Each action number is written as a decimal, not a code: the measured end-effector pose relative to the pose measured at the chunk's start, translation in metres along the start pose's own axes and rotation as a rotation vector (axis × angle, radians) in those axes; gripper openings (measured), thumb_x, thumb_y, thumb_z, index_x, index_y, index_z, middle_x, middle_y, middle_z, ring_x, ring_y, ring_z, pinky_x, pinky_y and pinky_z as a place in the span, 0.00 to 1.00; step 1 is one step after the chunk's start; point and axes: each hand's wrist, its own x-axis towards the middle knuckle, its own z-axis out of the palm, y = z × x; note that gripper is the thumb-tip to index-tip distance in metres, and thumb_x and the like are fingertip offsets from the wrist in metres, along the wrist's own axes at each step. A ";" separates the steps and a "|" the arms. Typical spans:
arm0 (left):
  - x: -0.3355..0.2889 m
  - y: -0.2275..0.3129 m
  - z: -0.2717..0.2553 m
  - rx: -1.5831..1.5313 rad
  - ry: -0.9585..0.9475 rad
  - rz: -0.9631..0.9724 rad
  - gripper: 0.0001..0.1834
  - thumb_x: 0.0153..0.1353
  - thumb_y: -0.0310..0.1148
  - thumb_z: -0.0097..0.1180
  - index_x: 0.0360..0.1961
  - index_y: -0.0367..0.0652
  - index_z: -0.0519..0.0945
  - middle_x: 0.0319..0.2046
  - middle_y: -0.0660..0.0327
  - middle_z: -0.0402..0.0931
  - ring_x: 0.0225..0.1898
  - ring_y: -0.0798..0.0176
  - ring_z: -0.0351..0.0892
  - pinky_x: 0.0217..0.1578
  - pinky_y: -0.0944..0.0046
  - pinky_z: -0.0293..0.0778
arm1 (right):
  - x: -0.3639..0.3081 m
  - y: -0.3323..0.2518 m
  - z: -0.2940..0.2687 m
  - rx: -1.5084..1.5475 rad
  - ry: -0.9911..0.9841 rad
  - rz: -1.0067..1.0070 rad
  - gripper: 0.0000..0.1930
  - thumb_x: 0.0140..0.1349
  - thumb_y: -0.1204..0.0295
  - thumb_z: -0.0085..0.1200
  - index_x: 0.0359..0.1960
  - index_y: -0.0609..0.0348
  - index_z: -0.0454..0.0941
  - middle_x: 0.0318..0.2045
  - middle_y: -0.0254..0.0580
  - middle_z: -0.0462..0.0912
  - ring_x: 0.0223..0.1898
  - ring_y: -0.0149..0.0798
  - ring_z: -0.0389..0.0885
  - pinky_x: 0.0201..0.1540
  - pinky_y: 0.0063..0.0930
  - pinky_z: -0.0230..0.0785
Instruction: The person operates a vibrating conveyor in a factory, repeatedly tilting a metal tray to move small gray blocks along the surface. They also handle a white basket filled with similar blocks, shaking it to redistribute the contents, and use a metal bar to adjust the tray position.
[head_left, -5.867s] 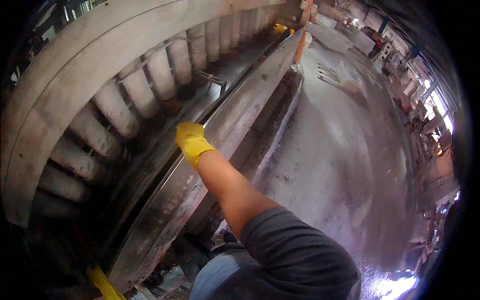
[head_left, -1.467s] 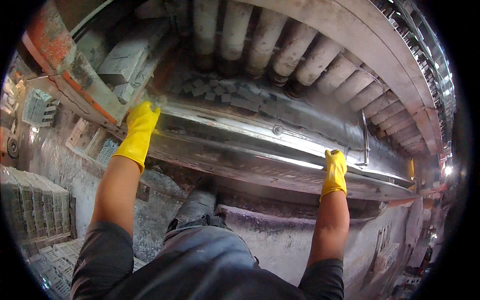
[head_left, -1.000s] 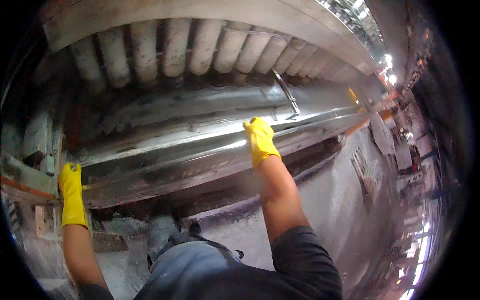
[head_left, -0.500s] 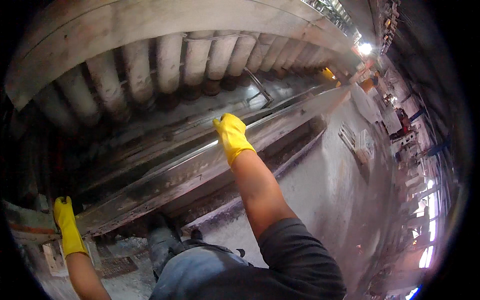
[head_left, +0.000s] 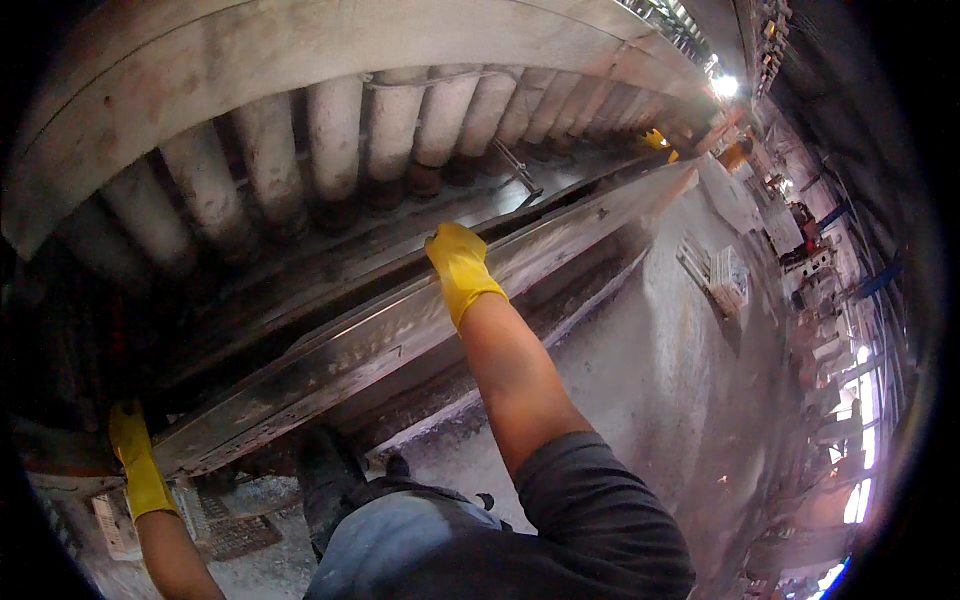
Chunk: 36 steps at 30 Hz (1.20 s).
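Observation:
My right hand [head_left: 461, 266], in a yellow rubber glove, is closed over the upper edge of a long metal panel [head_left: 375, 350]. The panel runs slantwise from lower left to upper right in front of a big machine. At the panel's lower left end, my left hand [head_left: 138, 455], gloved alike, curls over the machine's edge [head_left: 65, 455]. Shadow partly hides its fingertips. Behind the panel, a dark gap separates it from an inner ledge [head_left: 380, 258].
A row of pale rollers [head_left: 333, 140] stands under a curved beam [head_left: 330, 35]. A thin metal bracket [head_left: 520, 175] sticks out beyond my right hand. At the far end shows something yellow [head_left: 656, 140], too small to name. A white crate [head_left: 728, 278] stands on the floor at right.
The dark gap behind the panel has widened, and the panel's upper edge has tipped outward a little. Both hands keep nearly the same places. The view has shifted slightly.

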 end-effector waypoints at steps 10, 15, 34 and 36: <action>0.026 -0.034 0.039 0.003 0.090 0.082 0.26 0.69 0.53 0.57 0.53 0.41 0.85 0.54 0.44 0.84 0.57 0.39 0.82 0.58 0.45 0.76 | 0.003 0.005 0.008 0.025 0.059 0.022 0.20 0.66 0.54 0.56 0.52 0.52 0.86 0.54 0.51 0.87 0.59 0.55 0.83 0.61 0.46 0.74; 0.011 -0.013 0.009 0.010 0.058 0.048 0.27 0.68 0.53 0.58 0.55 0.42 0.85 0.55 0.44 0.84 0.58 0.39 0.82 0.59 0.45 0.76 | 0.003 0.002 0.001 0.043 -0.002 0.059 0.21 0.66 0.54 0.56 0.53 0.51 0.86 0.54 0.50 0.87 0.59 0.54 0.83 0.61 0.46 0.74; 0.004 -0.005 0.003 0.018 0.008 0.044 0.30 0.68 0.52 0.60 0.59 0.37 0.81 0.58 0.43 0.81 0.59 0.38 0.80 0.61 0.47 0.74 | -0.003 0.001 -0.007 0.035 0.007 -0.005 0.20 0.66 0.54 0.54 0.51 0.51 0.87 0.53 0.51 0.87 0.57 0.55 0.84 0.59 0.48 0.75; 0.004 -0.003 0.000 -0.001 0.000 0.060 0.29 0.68 0.51 0.60 0.58 0.37 0.81 0.56 0.43 0.83 0.57 0.39 0.81 0.58 0.47 0.75 | -0.003 0.002 -0.006 0.030 0.024 -0.011 0.21 0.66 0.53 0.54 0.51 0.52 0.87 0.53 0.51 0.87 0.57 0.56 0.84 0.59 0.48 0.75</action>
